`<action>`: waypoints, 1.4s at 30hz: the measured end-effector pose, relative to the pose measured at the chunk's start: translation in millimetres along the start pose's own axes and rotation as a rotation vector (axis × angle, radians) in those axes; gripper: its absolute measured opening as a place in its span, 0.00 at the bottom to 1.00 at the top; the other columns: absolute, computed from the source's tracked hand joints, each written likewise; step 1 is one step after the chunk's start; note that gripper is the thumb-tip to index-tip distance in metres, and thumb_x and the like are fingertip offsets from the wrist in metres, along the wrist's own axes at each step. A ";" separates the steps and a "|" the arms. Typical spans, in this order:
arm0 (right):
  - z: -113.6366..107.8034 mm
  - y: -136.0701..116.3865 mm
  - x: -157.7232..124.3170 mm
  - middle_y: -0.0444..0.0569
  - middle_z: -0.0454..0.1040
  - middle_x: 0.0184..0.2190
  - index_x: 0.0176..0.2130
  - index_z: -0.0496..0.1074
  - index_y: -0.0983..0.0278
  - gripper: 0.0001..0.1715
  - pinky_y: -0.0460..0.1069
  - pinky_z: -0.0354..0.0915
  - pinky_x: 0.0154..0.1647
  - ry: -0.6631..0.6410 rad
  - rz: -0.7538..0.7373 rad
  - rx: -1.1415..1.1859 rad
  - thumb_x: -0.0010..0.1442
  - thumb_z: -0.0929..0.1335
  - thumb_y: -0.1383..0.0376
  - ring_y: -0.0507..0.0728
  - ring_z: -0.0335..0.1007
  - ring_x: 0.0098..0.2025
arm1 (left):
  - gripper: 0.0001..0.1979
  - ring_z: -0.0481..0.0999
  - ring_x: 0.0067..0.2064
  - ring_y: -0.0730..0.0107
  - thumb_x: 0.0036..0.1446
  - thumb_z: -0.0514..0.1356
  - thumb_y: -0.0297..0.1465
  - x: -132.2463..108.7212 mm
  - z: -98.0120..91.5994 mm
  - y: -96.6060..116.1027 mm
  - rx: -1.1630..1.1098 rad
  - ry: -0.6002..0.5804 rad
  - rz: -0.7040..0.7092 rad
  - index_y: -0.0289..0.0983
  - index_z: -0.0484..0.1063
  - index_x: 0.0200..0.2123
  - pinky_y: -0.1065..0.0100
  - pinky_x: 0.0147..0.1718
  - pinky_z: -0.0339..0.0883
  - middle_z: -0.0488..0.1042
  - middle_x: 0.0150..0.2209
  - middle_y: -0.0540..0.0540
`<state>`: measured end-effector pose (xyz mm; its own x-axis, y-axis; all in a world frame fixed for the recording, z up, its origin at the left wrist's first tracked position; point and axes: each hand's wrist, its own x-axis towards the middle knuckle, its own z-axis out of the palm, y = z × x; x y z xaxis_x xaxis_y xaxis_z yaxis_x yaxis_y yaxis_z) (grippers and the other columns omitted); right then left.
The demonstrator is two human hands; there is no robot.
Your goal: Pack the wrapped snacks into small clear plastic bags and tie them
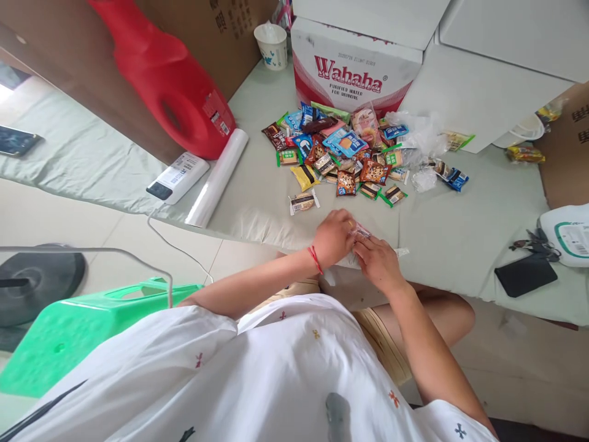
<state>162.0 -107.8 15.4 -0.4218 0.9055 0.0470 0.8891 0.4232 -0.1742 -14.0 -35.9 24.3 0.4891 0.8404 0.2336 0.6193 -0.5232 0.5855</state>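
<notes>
At the table's front edge, my left hand (335, 236), with a red string at its wrist, pinches a small pinkish wrapped snack packet (361, 231). My right hand (379, 260) has its fingers closed on the packet's near end; much of the packet is hidden by the fingers. Just beyond my hands spreads a heap of small wrapped snacks (338, 144) in brown, blue, green and yellow. A single wrapped biscuit (304, 202) lies apart at the heap's near left. Crumpled clear plastic (421, 138) rests on the heap's right side.
A Wahaha water carton (354, 67) stands behind the snacks. To the left are a red jug (184, 92), a roll of clear film (217, 178) and a white corded device (179, 175). Keys (536, 244) and a black wallet-like item (526, 275) lie right. A green stool (83, 337) stands lower left.
</notes>
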 end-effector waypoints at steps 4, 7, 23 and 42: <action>6.9 0.1 -2.6 0.52 0.81 0.53 0.51 0.78 0.62 0.16 0.55 0.64 0.50 0.048 0.000 -0.018 0.69 0.64 0.72 0.62 0.73 0.50 | 0.13 0.78 0.56 0.54 0.69 0.53 0.30 -28.5 23.2 1.8 0.046 0.078 0.195 0.35 0.77 0.47 0.52 0.55 0.73 0.80 0.53 0.36; 10.9 0.9 -4.9 0.52 0.79 0.56 0.49 0.78 0.62 0.15 0.55 0.63 0.50 0.086 -0.018 -0.032 0.69 0.64 0.72 0.62 0.72 0.50 | 0.14 0.77 0.59 0.58 0.68 0.52 0.27 -43.7 30.8 -6.7 -0.048 0.203 0.268 0.34 0.72 0.54 0.55 0.57 0.74 0.77 0.57 0.35; 13.4 5.8 -6.7 0.47 0.70 0.67 0.43 0.77 0.60 0.15 0.56 0.63 0.43 0.107 -0.064 -0.068 0.65 0.64 0.74 0.63 0.70 0.49 | 0.06 0.72 0.29 0.69 0.52 0.66 0.32 52.5 -17.3 -61.7 -0.321 -0.273 -0.479 0.36 0.76 0.26 0.68 0.32 0.62 0.75 0.24 0.49; 14.3 7.3 0.0 0.42 0.68 0.69 0.40 0.75 0.59 0.12 0.57 0.63 0.47 0.129 -0.099 -0.016 0.66 0.64 0.73 0.62 0.68 0.48 | 0.05 0.64 0.20 0.78 0.51 0.66 0.29 32.9 -57.9 -97.9 -0.673 -0.127 -0.711 0.36 0.72 0.29 0.73 0.22 0.55 0.74 0.22 0.52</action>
<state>165.9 -105.1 0.1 -0.4823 0.8553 0.1894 0.8473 0.5103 -0.1470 -94.1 51.2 19.6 0.2251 0.8859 -0.4057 0.3348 0.3207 0.8860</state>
